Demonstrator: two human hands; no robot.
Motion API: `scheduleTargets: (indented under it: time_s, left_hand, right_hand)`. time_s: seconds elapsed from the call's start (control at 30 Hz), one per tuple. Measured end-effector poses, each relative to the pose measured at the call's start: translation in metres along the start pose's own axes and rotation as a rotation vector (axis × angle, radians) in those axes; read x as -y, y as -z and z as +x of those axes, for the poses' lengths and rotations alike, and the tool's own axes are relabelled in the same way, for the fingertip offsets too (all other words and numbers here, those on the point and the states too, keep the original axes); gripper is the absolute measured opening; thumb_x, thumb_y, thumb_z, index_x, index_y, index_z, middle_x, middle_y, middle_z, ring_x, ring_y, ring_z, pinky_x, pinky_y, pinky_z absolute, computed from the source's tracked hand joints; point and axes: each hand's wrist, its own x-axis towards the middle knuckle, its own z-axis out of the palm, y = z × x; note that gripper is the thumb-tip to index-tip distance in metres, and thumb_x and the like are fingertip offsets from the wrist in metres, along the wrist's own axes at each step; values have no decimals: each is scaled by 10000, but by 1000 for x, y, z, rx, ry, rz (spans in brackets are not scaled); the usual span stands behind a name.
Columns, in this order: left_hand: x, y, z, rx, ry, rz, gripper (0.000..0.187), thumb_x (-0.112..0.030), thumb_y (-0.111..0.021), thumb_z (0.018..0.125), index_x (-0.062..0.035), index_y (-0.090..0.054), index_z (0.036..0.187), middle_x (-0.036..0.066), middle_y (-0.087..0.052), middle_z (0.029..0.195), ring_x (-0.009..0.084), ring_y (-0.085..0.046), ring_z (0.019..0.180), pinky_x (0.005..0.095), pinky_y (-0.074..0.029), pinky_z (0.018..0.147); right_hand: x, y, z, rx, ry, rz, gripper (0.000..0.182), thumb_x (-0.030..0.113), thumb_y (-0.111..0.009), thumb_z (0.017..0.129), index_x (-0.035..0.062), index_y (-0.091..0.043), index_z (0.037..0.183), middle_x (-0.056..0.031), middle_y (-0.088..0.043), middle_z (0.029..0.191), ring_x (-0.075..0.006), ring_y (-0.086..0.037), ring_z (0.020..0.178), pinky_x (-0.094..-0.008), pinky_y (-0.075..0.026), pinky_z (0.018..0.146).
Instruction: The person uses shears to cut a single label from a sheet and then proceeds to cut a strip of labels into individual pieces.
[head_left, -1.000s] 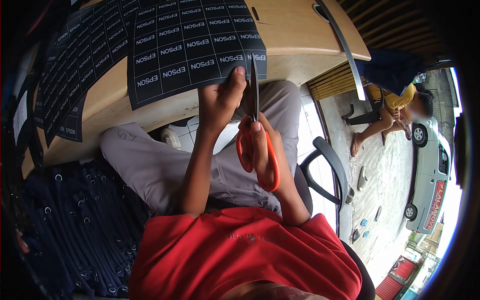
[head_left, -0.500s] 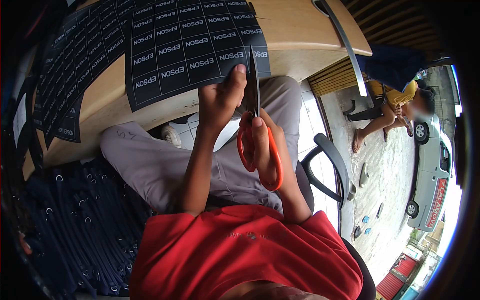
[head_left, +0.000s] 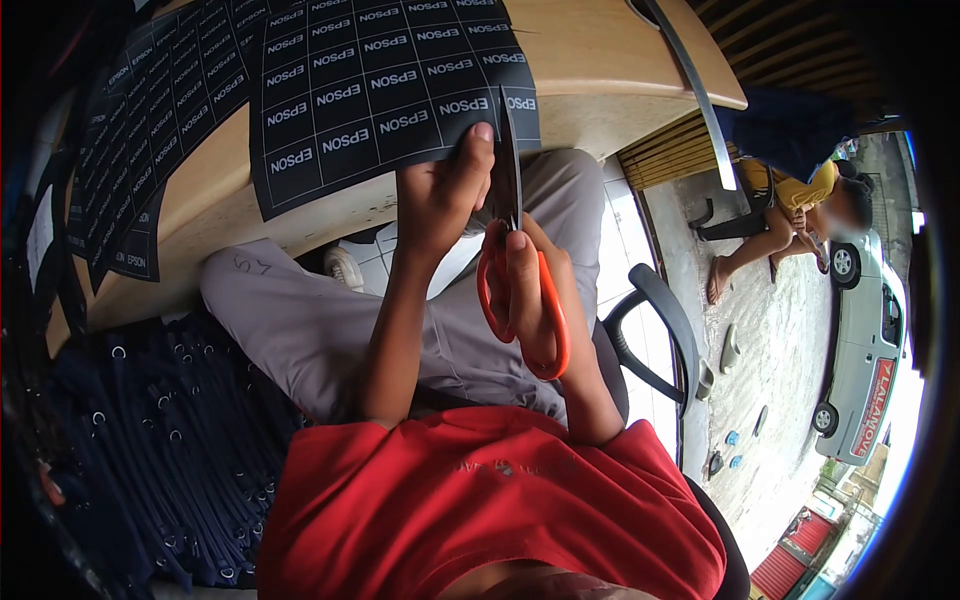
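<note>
Pinched by its near edge, a black sheet (head_left: 340, 100) printed with rows of white EPSON labels is in my left hand (head_left: 445, 195), thumb on top and fingers curled underneath. My right hand (head_left: 540, 285) grips orange-handled scissors (head_left: 558, 335), its thumb and fingers through the loops. The dark blades point away from me and lie over the sheet near its right end, across the last column of labels. My two hands are close together above my lap, just off the table edge.
The sheet's far part rests on a wooden table (head_left: 600, 60). More printed sheets (head_left: 170, 110) hang over its left side. A metal strip (head_left: 700, 100) sticks out past the right corner. Dark straps with metal rings (head_left: 170, 430) lie at lower left. A person (head_left: 800, 205) sits outside near a van (head_left: 865, 340).
The scissor handles have shifted very slightly to the right, with the blades still over the sheet's right end. My left hand keeps the same hold.
</note>
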Motion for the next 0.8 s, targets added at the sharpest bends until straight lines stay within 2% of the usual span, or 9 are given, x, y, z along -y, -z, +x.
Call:
scheduleTargets:
  time_s: [0.8]
  left_hand:
    - [-1, 2, -1, 31, -16, 1, 161, -161, -581, 945, -60, -557, 823, -40, -481, 595, 26, -412, 452, 206, -325, 403]
  right_hand:
    - [2, -2, -2, -13, -14, 7, 394, 312, -352, 1028, -18, -519, 893, -94, -455, 528, -176, -465, 457, -316, -381, 495]
